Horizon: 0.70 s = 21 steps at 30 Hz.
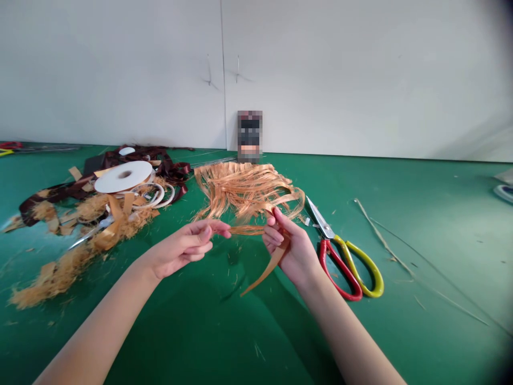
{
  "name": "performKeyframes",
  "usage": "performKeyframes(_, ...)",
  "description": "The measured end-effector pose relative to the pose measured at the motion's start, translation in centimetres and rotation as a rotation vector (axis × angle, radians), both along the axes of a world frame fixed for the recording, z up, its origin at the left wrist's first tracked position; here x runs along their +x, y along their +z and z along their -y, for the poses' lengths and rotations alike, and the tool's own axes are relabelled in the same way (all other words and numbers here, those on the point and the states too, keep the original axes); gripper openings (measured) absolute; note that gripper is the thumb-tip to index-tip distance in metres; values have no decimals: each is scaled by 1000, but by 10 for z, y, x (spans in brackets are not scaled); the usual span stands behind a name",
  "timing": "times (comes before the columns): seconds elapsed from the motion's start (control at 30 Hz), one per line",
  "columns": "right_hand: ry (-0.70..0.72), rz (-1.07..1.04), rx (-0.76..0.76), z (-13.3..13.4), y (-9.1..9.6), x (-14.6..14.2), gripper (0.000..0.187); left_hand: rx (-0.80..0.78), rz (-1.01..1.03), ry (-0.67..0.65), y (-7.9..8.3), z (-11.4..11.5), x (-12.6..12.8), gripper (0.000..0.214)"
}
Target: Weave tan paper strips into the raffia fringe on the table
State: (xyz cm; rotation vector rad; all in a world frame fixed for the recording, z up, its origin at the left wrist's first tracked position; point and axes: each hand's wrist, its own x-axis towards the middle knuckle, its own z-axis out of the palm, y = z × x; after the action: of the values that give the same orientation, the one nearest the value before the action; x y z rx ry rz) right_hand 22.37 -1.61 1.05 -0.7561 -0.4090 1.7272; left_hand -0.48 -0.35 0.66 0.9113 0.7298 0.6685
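My left hand (183, 248) pinches one end of a thin bundle of orange-tan fibres (247, 230) between its fingertips. The bundle stretches across to my right hand (288, 247), which grips a tan ribbon strip (269, 268) whose free end hangs down and to the left. Behind my hands lies a large fan of frayed orange-tan ribbon fringe (244, 188). Its nearest strands come close to my right fingers. Just right of my right hand rest scissors with red and yellow handles (348, 266), untouched.
A green work mat (256, 342) covers the table. At left lie a white ribbon spool (124, 177), dark brown ribbon (56, 193), white rings (154, 195) and loose tan fibres (60, 278). Dry stalks (401, 262) lie at right. A blurred box (249, 136) stands against the white wall (112, 69).
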Motion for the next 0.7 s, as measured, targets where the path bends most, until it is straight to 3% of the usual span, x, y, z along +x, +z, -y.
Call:
performKeyframes(0.1,8,-24,5,0,-1,0,13,23,-103,-95,2,1,4,26)
performKeyframes(0.27,21,-70,0,0,-1,0,12,1,-121,-140,2,2,4,31)
performKeyframes(0.37,23,-82,-12,0,-2,-1,12,-14,-69,-167,-2,1,2,19)
performKeyframes(0.47,11,-94,-20,-1,-2,0,13,14,61,-50,-4,0,0,16)
performKeyframes(0.7,-13,-99,-32,-1,-1,2,15,-11,433,404,1,-7,2,26)
